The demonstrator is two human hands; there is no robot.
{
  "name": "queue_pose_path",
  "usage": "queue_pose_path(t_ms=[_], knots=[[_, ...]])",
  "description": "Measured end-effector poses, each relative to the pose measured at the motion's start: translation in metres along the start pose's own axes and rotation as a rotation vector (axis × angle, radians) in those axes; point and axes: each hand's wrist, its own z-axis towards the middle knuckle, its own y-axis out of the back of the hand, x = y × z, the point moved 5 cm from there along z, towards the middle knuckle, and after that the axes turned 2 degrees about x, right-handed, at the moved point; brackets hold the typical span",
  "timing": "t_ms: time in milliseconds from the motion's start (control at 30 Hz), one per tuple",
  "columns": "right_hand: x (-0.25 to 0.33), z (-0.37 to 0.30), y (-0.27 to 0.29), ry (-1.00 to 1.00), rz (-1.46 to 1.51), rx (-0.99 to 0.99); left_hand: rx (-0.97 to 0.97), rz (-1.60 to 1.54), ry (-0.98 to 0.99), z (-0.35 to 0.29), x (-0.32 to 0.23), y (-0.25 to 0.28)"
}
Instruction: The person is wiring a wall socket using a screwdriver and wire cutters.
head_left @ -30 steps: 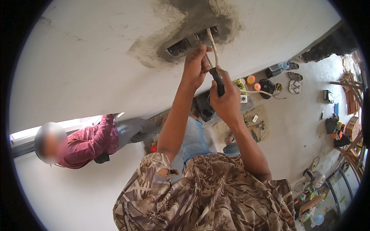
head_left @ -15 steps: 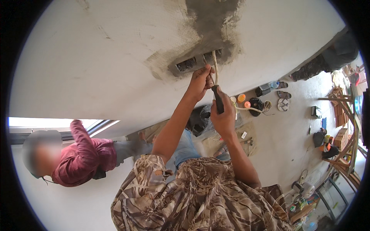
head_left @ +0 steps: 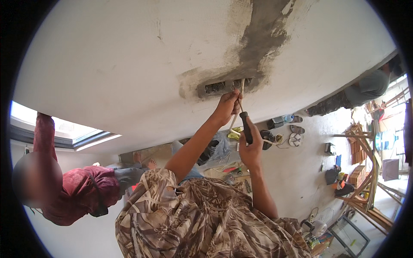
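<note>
My right hand is wrapped round the black handle of a screwdriver, whose thin shaft points up toward the wall. Just above it, the fingers of my left hand are closed around the shaft; its tip is hard to make out. A pale cable comes out of the right opening of a recessed wall box and runs down close beside my left fingers. Dark grey patched plaster surrounds the box and rises above it.
At the left, another person in a dark red top reaches toward a window. Below lie plastic bags, sandals and a water bottle. Wooden scaffolding and a fan stand at the right.
My view has shifted, so the wall box sits lower in the picture. Both hands keep their grip near the box. The cable's loose length now hangs below my left hand. The other person's arm is raised higher.
</note>
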Motion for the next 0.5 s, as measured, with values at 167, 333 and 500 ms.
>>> queue_pose_path(t_ms=[167,333,500], knots=[[-0.001,-0.001,-0.004,-0.269,0.76,0.035,0.003,0.039,-0.043,0.003,-0.004,0.002],[0.0,-0.009,-0.004,-0.32,0.73,0.091,0.001,0.033,-0.016,0.005,0.0,0.005],[0.004,-0.011,-0.007,-0.151,0.241,0.109,0.003,0.043,-0.036,0.0,-0.004,0.002]])
